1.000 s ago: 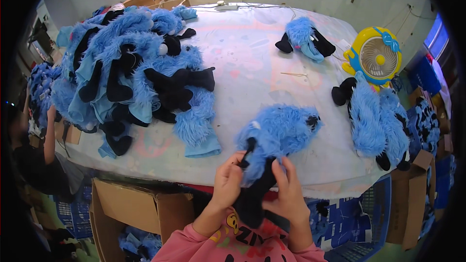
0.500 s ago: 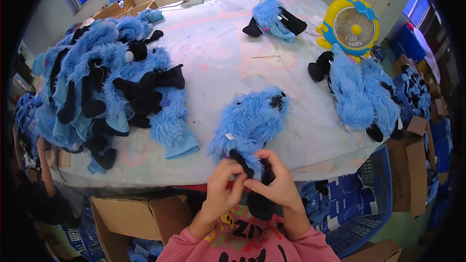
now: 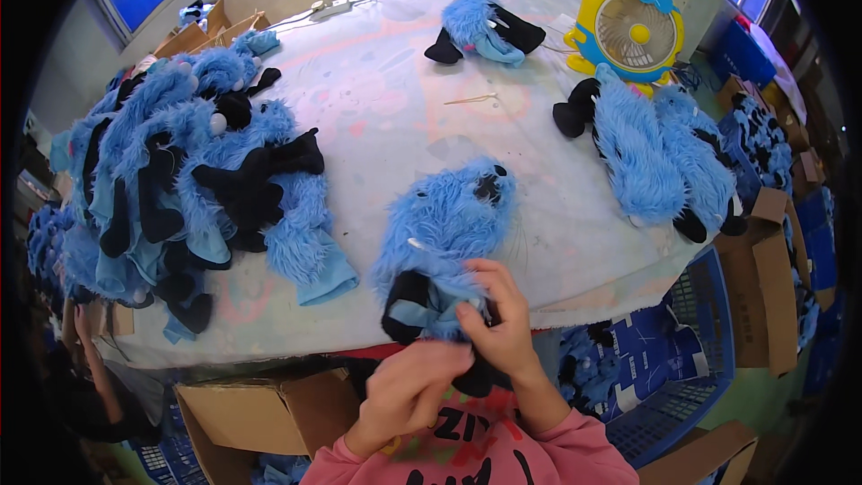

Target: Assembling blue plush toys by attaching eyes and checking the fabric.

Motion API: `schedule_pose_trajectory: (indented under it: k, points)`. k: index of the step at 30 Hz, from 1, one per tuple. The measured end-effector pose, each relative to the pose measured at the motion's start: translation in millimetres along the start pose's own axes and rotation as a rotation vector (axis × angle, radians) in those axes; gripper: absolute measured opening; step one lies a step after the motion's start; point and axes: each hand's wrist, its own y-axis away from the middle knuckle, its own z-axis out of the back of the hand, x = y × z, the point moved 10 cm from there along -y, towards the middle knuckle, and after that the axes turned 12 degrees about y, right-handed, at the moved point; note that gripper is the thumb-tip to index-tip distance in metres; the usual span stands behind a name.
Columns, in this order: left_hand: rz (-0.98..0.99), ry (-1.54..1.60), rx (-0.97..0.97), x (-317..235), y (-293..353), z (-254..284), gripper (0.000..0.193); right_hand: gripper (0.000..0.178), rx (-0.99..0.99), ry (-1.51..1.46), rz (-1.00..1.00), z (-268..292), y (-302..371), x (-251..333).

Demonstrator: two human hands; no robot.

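A fluffy blue plush toy skin (image 3: 449, 224) with black limbs lies at the table's near edge, its dark-nosed end pointing away from me. My right hand (image 3: 503, 319) is closed on its lower end, thumb and fingers pinching the light-blue cloth there. Just below and left of that, my left hand (image 3: 409, 386) is curled with its fingers drawn together, partly blurred. Whether anything is between its fingers is too small to make out. A black limb (image 3: 407, 305) of the plush sticks out to the left, above my left hand.
Many similar blue plush skins are heaped (image 3: 197, 171) on the left of the table (image 3: 386, 117). Others lie at far centre (image 3: 476, 22) and right (image 3: 637, 157). A yellow-blue fan (image 3: 637, 33), tweezers-like tool (image 3: 471, 100), cardboard box (image 3: 260, 409) and blue crate (image 3: 714, 323) surround me.
My left hand has come away from the plush, down and toward me. The plush's black limb now spreads left with light-blue cloth showing. My right hand keeps its hold. The view has shifted slightly.
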Motion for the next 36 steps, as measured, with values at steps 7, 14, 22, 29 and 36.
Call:
schedule_pose_trajectory:
  k: [7,14,22,29,36]
  points:
    - [0.356,-0.254,0.050,79,15,7,0.023,0.028,0.037,0.201,0.396,-19,15,64]
    - [0.460,0.187,0.001,100,18,15,0.018,0.028,0.066,0.108,0.380,-16,8,56]
    - [0.360,0.285,-0.256,84,13,21,0.015,0.022,-0.021,-0.120,-0.210,13,-7,-44]
    - [0.258,0.405,-0.486,86,13,42,0.013,0.023,0.075,-0.206,-0.228,10,-8,-42]
    - [0.186,0.287,-0.618,88,3,62,0.008,0.030,0.184,-0.015,0.022,7,-7,2]
